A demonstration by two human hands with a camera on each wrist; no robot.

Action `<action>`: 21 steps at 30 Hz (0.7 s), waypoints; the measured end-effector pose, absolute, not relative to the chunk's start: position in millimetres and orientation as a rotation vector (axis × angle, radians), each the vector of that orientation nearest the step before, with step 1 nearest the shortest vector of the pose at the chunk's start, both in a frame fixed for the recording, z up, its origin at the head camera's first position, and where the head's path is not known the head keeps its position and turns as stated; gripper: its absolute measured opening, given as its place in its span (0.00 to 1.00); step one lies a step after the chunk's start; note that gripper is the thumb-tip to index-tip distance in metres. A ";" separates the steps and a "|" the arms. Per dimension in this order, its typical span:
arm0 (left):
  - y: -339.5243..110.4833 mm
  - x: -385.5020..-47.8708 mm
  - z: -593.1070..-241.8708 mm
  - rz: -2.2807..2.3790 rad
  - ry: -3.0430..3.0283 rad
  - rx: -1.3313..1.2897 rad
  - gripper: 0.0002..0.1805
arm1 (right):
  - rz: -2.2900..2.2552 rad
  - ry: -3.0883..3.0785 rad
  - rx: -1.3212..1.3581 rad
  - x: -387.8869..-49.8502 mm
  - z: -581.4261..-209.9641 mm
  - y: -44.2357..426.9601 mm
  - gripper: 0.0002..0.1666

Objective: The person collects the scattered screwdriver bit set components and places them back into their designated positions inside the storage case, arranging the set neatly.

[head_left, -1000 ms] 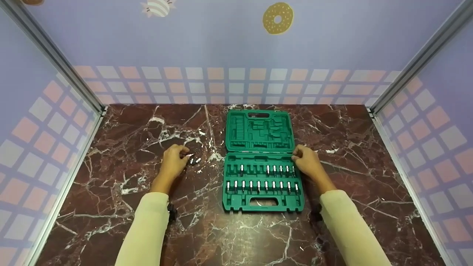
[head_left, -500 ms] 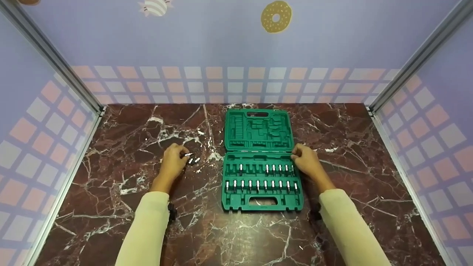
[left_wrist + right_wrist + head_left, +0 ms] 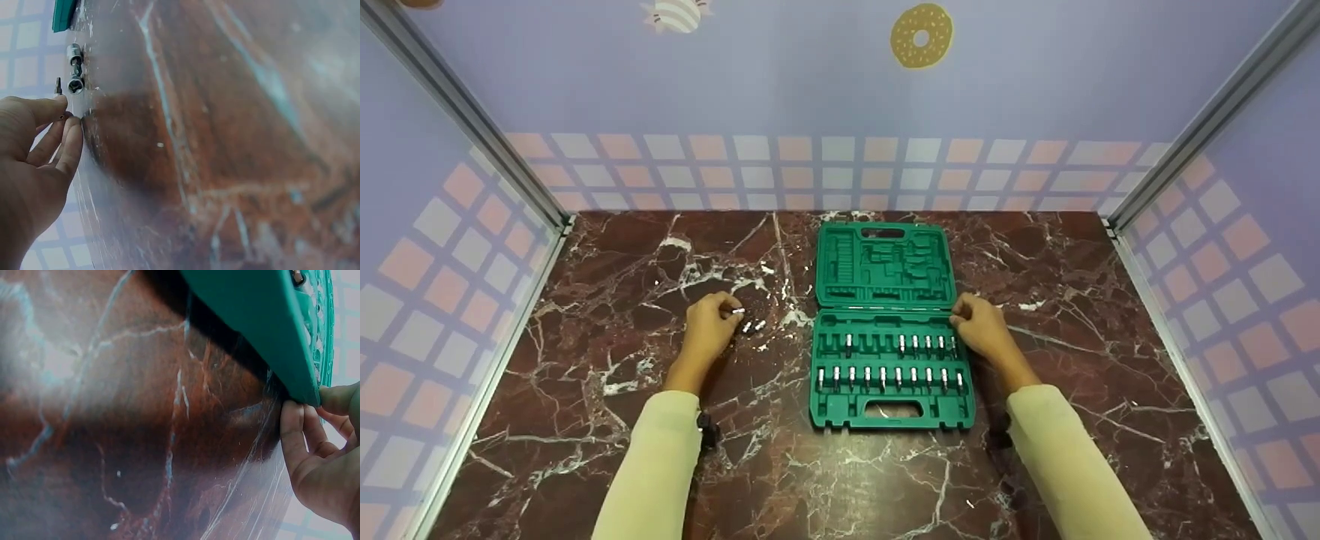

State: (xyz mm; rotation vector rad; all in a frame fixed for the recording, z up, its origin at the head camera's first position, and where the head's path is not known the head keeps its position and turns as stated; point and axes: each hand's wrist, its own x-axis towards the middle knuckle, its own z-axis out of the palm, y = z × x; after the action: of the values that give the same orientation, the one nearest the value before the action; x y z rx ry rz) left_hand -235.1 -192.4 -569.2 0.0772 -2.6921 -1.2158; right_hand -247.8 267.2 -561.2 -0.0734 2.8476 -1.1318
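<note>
My left hand pinches a small bit socket between thumb and fingertips, its dark tip pointing up in the left wrist view. Just beyond those fingers, two more silver bit sockets lie on the marble table. A green tool case stands open with its lid folded back. Several bit sockets sit in its two rows; the lower row is full across, and the upper has gaps at left and middle. At the case's right side, near the hinge, my right hand grips the edge, thumb on top and fingers against the side.
The dark red marble tabletop is bounded by a purple back wall with printed squares and by side walls with metal corner strips. The case lid lies towards the back wall.
My left hand has drawn slightly left with one bit socket, away from the two lying on the table. My right hand stays on the case edge.
</note>
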 end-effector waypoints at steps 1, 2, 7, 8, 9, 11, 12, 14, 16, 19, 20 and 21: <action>-192.6 -234.9 -568.5 -1.229 -2.693 0.091 0.06 | -1.129 2.848 -0.072 -247.7 -561.2 267.1 0.02; -193.0 -234.6 -568.1 -1.247 -2.694 0.109 0.07 | -1.128 2.851 -0.073 -247.6 -561.1 267.1 0.02; -195.2 -232.7 -564.5 -1.351 -2.697 0.180 0.07 | -1.129 2.861 -0.073 -247.7 -560.8 266.8 0.02; -195.4 -232.3 -563.7 -1.372 -2.694 0.187 0.07 | -1.131 2.861 -0.073 -247.8 -560.8 266.7 0.02; -195.5 -231.8 -562.5 -1.392 -2.689 0.188 0.07 | -1.130 2.863 -0.074 -248.0 -560.9 266.7 0.02; -195.5 -231.5 -560.9 -1.417 -2.678 0.179 0.08 | -1.128 2.865 -0.081 -248.4 -561.1 266.8 0.02; -195.2 -231.3 -559.9 -1.429 -2.670 0.176 0.08 | -1.129 2.866 -0.082 -248.7 -561.3 267.0 0.02; -194.1 -230.9 -557.8 -1.443 -2.659 0.167 0.08 | -1.128 2.866 -0.084 -249.1 -561.5 267.4 0.02; -192.2 -230.1 -555.3 -1.445 -2.653 0.155 0.08 | -1.127 2.863 -0.086 -249.2 -561.3 267.6 0.02; -188.0 -228.2 -551.3 -1.457 -2.645 0.139 0.08 | -1.124 2.857 -0.085 -249.0 -560.7 267.8 0.02; -186.2 -227.4 -550.2 -1.462 -2.642 0.132 0.08 | -1.125 2.853 -0.083 -248.8 -560.5 267.7 0.02; -184.5 -226.8 -549.6 -1.467 -2.639 0.117 0.08 | -1.123 2.853 -0.086 -248.8 -560.6 267.7 0.02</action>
State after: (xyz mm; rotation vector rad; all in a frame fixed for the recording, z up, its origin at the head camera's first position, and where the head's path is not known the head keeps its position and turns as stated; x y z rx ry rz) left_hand -226.8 -184.5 -549.6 0.1174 -2.6390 -1.4669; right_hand -248.8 267.7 -560.6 -0.0859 2.8531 -1.1231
